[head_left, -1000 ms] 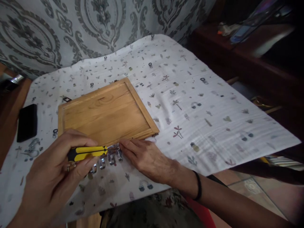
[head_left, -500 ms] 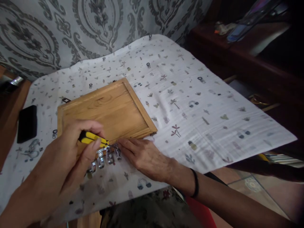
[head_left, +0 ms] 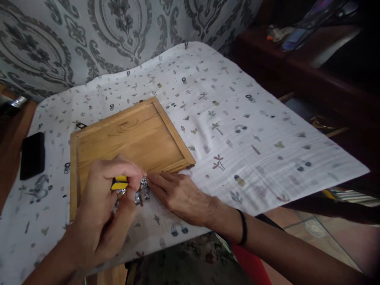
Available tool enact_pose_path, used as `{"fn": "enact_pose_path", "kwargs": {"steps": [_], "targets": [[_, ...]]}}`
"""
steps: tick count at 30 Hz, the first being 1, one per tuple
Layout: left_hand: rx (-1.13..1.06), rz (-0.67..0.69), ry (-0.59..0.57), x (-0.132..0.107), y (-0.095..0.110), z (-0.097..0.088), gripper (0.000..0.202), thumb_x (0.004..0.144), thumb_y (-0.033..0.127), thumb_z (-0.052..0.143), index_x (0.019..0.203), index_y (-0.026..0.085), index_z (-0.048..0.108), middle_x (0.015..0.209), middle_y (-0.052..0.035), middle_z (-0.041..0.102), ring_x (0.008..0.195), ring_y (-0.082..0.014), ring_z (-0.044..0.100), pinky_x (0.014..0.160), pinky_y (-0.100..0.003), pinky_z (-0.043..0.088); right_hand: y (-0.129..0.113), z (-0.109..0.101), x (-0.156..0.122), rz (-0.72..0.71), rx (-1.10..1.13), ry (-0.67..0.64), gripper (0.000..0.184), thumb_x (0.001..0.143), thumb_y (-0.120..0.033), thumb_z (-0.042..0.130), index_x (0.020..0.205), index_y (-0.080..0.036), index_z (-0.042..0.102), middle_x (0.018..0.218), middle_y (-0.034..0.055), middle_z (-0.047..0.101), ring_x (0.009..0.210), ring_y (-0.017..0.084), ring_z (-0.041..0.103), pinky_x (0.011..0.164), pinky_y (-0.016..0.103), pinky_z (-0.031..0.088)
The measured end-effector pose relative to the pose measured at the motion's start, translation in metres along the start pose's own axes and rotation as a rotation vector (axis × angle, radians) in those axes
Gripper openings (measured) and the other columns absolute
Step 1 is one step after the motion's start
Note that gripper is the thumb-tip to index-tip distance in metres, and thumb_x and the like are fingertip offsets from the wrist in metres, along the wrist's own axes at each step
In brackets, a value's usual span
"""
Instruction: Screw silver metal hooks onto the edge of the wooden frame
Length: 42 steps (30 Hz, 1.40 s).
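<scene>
A shallow wooden tray [head_left: 130, 138] lies on a patterned white cloth [head_left: 237, 130]. My left hand [head_left: 103, 209] is closed around a yellow-and-black screwdriver [head_left: 119, 183], of which only a bit of handle shows between the fingers. Its tip is hidden at the tray's near edge. A row of small metal hooks [head_left: 141, 193] sits along that edge, partly covered by my left hand. My right hand [head_left: 175, 194] lies flat on the cloth, fingertips pressed against the tray's near edge beside the hooks. A black band circles that wrist.
A black phone [head_left: 32, 155] rests on the cloth's left side. A grey patterned curtain [head_left: 118, 35] hangs behind. Dark wooden furniture [head_left: 297, 79] with clutter stands at the right. The cloth's front edge overhangs near my lap.
My left hand has moved right and forward over the hooks, turning the screwdriver from lying sideways to pointing away, so most of its handle is now hidden. My right hand has stayed put.
</scene>
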<state>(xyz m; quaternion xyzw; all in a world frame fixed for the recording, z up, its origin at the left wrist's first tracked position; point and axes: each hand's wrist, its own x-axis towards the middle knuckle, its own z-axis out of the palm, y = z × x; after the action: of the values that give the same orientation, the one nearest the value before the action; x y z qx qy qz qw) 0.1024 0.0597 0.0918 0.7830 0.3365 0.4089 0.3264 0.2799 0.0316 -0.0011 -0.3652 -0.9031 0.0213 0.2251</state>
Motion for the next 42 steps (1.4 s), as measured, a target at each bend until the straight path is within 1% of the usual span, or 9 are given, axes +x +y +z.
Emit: {"fn": "enact_pose_path", "kwargs": {"steps": [5,7,11,13,17,25,28,38,42], "targets": [[-0.206,0.096,0.031,0.004,-0.007,0.011,0.01,0.093,0.013,0.061,0.1,0.019,0.059,0.081,-0.0006,0.059,0.073,-0.0156,0.057,0.084,-0.042,0.057,0.0,0.001,0.0,-0.001,0.009,0.01,0.016,0.1,-0.011,0.052,0.105,-0.009,0.067,0.113,0.0124,0.07,0.089,0.022,0.064,0.067,0.033,0.056],[-0.265,0.081,0.112,0.004,-0.006,0.016,0.003,0.097,0.019,0.06,0.099,0.019,0.058,0.075,0.0013,0.057,0.067,-0.0138,0.054,0.08,-0.04,0.056,0.0,0.001,0.0,-0.001,0.014,0.019,0.015,0.1,-0.011,0.053,0.105,-0.008,0.067,0.111,0.0117,0.07,0.088,0.022,0.064,0.067,0.034,0.056],[-0.308,-0.047,0.297,0.003,0.0,0.026,0.013,0.1,0.034,0.061,0.094,0.023,0.057,0.06,0.0064,0.047,0.051,-0.0114,0.043,0.069,-0.039,0.055,0.0,0.0,0.0,0.006,0.026,-0.012,0.016,0.1,-0.011,0.052,0.106,-0.008,0.067,0.111,0.0121,0.07,0.09,0.023,0.064,0.068,0.035,0.056],[-0.311,-0.137,0.33,0.004,0.004,0.03,0.012,0.098,0.032,0.063,0.092,0.026,0.055,0.056,0.0077,0.042,0.048,-0.0112,0.039,0.062,-0.038,0.053,0.0,-0.001,0.0,0.005,0.029,-0.028,0.016,0.101,-0.012,0.052,0.107,-0.008,0.067,0.113,0.0132,0.07,0.09,0.022,0.064,0.068,0.035,0.056],[-0.347,-0.207,0.282,0.008,0.007,0.031,0.018,0.093,0.026,0.065,0.085,0.027,0.049,0.054,0.0068,0.039,0.047,-0.0123,0.037,0.047,-0.032,0.042,0.0,-0.001,0.0,-0.002,0.032,-0.031,0.017,0.101,-0.012,0.051,0.107,-0.008,0.066,0.114,0.0147,0.069,0.092,0.022,0.063,0.067,0.033,0.056],[-0.433,-0.226,0.172,0.009,-0.001,0.024,0.053,0.086,0.062,0.068,0.062,0.022,0.042,0.051,0.0034,0.031,0.045,-0.012,0.031,0.041,-0.029,0.03,0.0,0.001,0.0,-0.007,0.003,-0.037,0.016,0.1,-0.013,0.053,0.109,-0.008,0.066,0.115,0.014,0.069,0.091,0.022,0.063,0.067,0.033,0.055],[-0.443,-0.22,0.173,0.013,-0.002,0.024,0.057,0.091,0.059,0.063,0.055,0.021,0.038,0.047,0.0031,0.026,0.042,-0.0113,0.028,0.04,-0.028,0.028,0.0,0.001,0.0,0.0,-0.001,-0.046,0.02,0.101,-0.011,0.049,0.11,-0.007,0.066,0.116,0.0141,0.069,0.091,0.022,0.063,0.068,0.033,0.055],[-0.468,-0.243,0.374,0.01,-0.003,0.023,0.035,0.092,0.045,0.065,0.071,0.023,0.047,0.07,0.0003,0.043,0.061,-0.0147,0.043,0.055,-0.031,0.044,0.0,0.004,0.0,-0.009,-0.002,-0.008,0.023,0.099,-0.01,0.052,0.118,-0.004,0.064,0.118,0.0165,0.069,0.097,0.023,0.066,0.077,0.035,0.06],[-0.271,-0.133,0.323,0.0,-0.006,0.015,0.033,0.102,0.044,0.052,0.076,0.023,0.053,0.082,-0.0027,0.05,0.078,-0.0189,0.051,0.075,-0.038,0.049,0.001,0.005,-0.002,-0.015,0.017,-0.006,0.029,0.098,-0.008,0.053,0.125,-0.004,0.061,0.125,0.0195,0.067,0.103,0.025,0.067,0.082,0.038,0.061]]}}
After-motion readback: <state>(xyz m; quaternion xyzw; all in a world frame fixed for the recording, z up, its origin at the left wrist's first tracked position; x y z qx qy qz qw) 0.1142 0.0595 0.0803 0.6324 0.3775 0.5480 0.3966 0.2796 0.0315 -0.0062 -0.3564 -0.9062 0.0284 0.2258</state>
